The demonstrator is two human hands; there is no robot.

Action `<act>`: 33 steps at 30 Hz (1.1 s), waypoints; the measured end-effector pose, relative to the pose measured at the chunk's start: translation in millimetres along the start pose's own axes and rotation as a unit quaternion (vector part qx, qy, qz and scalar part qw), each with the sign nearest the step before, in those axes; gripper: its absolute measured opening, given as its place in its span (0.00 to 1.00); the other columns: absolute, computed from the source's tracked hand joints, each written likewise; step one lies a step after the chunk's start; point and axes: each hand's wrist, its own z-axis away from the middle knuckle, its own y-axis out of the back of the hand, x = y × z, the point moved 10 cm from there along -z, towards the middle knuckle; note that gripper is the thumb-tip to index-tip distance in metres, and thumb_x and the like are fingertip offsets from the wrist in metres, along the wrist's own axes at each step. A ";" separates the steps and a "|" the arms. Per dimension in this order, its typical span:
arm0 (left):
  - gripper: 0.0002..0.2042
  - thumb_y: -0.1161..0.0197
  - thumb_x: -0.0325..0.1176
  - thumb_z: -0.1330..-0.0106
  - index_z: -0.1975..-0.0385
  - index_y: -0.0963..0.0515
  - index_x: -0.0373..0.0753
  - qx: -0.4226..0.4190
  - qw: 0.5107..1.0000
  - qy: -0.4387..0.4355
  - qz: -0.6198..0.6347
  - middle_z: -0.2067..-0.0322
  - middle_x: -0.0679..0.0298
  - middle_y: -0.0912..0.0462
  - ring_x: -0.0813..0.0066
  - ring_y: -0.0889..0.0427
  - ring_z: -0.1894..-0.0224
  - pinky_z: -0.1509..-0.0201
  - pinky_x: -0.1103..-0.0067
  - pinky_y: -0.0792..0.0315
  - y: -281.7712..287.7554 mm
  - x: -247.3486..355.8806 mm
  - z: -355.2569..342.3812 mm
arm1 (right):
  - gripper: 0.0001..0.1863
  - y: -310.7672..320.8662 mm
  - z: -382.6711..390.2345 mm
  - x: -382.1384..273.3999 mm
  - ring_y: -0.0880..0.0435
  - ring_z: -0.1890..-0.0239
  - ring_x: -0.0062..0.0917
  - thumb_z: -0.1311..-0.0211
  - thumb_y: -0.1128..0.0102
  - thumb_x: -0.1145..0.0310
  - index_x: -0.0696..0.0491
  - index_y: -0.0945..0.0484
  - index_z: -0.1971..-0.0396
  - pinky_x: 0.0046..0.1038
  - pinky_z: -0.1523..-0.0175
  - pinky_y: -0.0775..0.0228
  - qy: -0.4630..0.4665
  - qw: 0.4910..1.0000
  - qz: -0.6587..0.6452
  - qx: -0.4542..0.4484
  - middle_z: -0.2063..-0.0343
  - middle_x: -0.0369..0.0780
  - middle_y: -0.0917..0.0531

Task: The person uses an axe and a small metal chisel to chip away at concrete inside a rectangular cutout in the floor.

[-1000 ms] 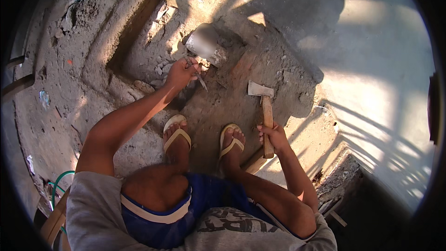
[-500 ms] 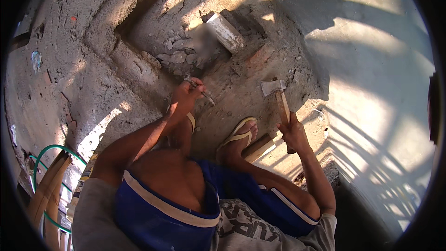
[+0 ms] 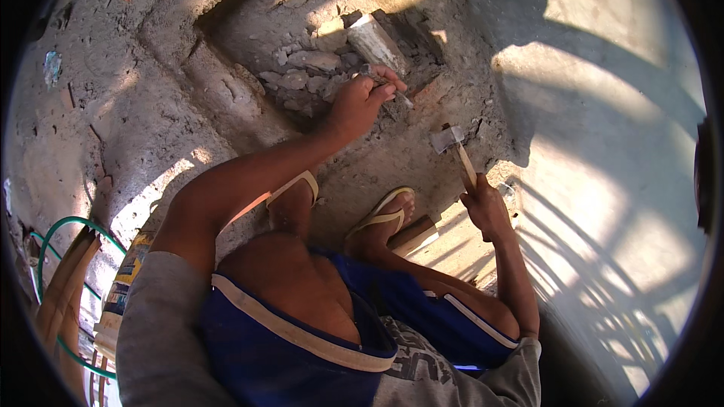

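My left hand point(image 3: 360, 105) reaches over the edge of a dug-out pit, its fingers closed round a slim metal chisel point(image 3: 406, 99). The chisel's tip points right and down, near the broken ground; I cannot tell whether it touches. Just beyond the hand, a dusty whitish pipe-like cylinder point(image 3: 377, 44) lies slanted among grey rubble point(image 3: 305, 68). To the right, my right hand point(image 3: 486, 207) grips a hatchet point(image 3: 446, 138) by its wooden handle. The hatchet's metal head is raised toward the far side, apart from the chisel.
My sandalled feet point(image 3: 390, 211) stand near the pit, beside a short piece of wood point(image 3: 416, 237). A smooth grey concrete surface point(image 3: 596, 143) spans the right. At lower left are a green hose point(image 3: 75, 220), brown boards point(image 3: 64, 286) and a labelled bucket point(image 3: 124, 279).
My left hand has moved forward and right with the chisel, from near my foot to beside the cylinder. My right hand and the hatchet have shifted only slightly.
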 end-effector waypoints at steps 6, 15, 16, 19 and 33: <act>0.05 0.41 0.30 0.27 0.60 0.22 0.35 -0.128 0.955 0.037 -0.263 0.63 0.61 0.13 0.71 0.16 0.66 0.59 0.73 0.26 -53.1 -18.7 -13.5 | 0.20 -15.6 0.6 4.3 0.18 0.62 0.62 0.36 0.41 0.66 0.61 0.32 0.50 0.52 0.61 0.26 0.043 0.995 -0.080 0.031 0.69 0.63 0.18; 0.06 0.40 0.32 0.28 0.62 0.23 0.36 -0.111 0.971 -0.015 -0.210 0.65 0.56 0.14 0.60 0.14 0.62 0.57 0.68 0.25 -61.2 -14.4 -26.3 | 0.18 -51.1 0.3 21.3 0.23 0.84 0.22 0.24 0.51 0.54 0.56 0.26 0.60 0.25 0.80 0.29 -0.105 0.880 -0.456 -0.086 0.77 0.38 0.20; 0.06 0.39 0.32 0.28 0.61 0.23 0.36 -0.123 0.966 -0.018 -0.227 0.65 0.55 0.14 0.60 0.13 0.60 0.56 0.68 0.25 -64.1 -12.9 -28.8 | 0.18 -50.2 -1.1 25.2 0.23 0.84 0.22 0.24 0.51 0.54 0.56 0.26 0.60 0.25 0.80 0.29 -0.103 0.880 -0.455 -0.087 0.77 0.38 0.20; 0.06 0.39 0.31 0.28 0.59 0.22 0.36 -0.142 0.964 -0.014 -0.226 0.64 0.54 0.14 0.59 0.13 0.58 0.54 0.68 0.24 -72.1 -17.5 -32.0 | 0.22 -19.0 -1.7 20.4 0.24 0.84 0.21 0.24 0.50 0.49 0.56 0.24 0.66 0.25 0.79 0.31 -0.025 0.910 -0.413 0.019 0.78 0.37 0.22; 0.12 0.40 0.40 0.27 0.54 0.23 0.38 -0.190 0.936 -0.037 -0.294 0.63 0.53 0.14 0.55 0.13 0.58 0.54 0.65 0.24 -86.0 -46.0 -34.1 | 0.17 111.8 11.2 -96.2 0.18 0.67 0.26 0.39 0.29 0.71 0.56 0.22 0.52 0.31 0.60 0.26 0.097 0.965 -0.192 0.148 0.69 0.38 0.16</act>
